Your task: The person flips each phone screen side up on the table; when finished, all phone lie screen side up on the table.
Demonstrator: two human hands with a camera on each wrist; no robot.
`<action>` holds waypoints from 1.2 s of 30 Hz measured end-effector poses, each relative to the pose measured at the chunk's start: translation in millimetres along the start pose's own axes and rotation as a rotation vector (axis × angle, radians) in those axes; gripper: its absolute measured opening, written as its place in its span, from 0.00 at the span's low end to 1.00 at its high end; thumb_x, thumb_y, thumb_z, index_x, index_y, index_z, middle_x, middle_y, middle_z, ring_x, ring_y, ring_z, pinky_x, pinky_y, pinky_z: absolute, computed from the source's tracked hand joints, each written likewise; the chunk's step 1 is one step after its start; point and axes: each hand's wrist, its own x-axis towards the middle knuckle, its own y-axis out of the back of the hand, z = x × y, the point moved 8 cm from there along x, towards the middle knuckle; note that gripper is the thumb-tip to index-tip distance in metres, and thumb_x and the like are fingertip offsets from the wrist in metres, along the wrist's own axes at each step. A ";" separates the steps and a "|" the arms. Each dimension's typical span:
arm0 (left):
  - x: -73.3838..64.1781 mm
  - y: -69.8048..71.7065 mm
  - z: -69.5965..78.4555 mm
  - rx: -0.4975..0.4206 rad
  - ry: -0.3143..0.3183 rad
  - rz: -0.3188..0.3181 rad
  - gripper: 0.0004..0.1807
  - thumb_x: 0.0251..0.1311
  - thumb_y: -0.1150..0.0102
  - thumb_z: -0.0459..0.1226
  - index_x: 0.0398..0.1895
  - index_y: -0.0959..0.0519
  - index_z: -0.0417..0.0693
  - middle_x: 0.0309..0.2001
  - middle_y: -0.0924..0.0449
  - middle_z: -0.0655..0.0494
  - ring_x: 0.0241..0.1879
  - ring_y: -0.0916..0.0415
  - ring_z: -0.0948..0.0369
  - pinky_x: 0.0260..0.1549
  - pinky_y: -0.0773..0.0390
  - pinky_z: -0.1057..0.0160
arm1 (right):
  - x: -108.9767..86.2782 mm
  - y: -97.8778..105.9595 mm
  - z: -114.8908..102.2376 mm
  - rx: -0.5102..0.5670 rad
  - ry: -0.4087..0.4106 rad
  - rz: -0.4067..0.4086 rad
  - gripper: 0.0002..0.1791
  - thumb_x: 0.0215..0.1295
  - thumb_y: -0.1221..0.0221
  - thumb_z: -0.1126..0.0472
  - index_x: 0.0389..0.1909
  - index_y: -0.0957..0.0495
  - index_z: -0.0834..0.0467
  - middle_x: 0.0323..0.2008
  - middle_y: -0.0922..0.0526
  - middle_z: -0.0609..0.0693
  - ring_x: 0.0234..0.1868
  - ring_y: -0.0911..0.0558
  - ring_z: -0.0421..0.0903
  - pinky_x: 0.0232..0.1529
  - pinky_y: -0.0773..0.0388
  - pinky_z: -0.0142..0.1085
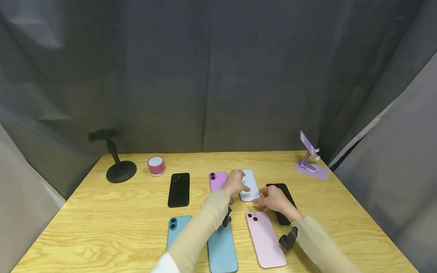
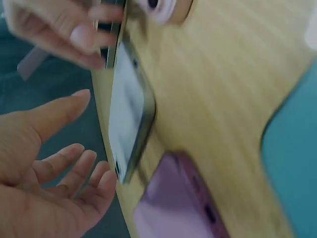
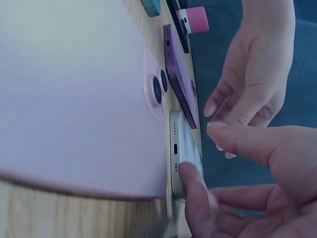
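Note:
A white phone point(image 1: 252, 182) lies on the wooden table between both hands. My left hand point(image 1: 234, 182) hovers at its left side, thumb and fingers spread apart with nothing between them, as the left wrist view shows. At the phone's near right corner is my right hand point(image 1: 273, 200); in the right wrist view a fingertip overlaps the phone's point(image 3: 185, 141) bottom edge, and whether it touches I cannot tell. Under the left hand's wrist a purple phone point(image 1: 217, 180) is partly hidden. A black phone point(image 1: 287, 194) lies partly beneath the right hand and forearm.
Nearer me lie a pink phone point(image 1: 265, 242) and two blue phones, one point(image 1: 222, 252) beside the left forearm and one point(image 1: 177, 224) partly behind it. Farther left are another black phone point(image 1: 179, 190), a pink-and-white cylinder point(image 1: 156, 167) and a black stand point(image 1: 121, 171). A lavender stand point(image 1: 318, 172) occupies the back right.

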 end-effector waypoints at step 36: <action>40.0 -20.5 -41.1 0.013 0.057 -0.137 0.44 0.57 0.36 0.38 0.71 0.48 0.28 0.68 0.39 0.33 0.68 0.40 0.45 0.70 0.40 0.54 | 5.5 -22.9 14.3 0.297 -0.097 -0.051 0.34 0.61 0.39 0.67 0.64 0.42 0.76 0.61 0.33 0.73 0.39 0.18 0.46 0.40 0.16 0.38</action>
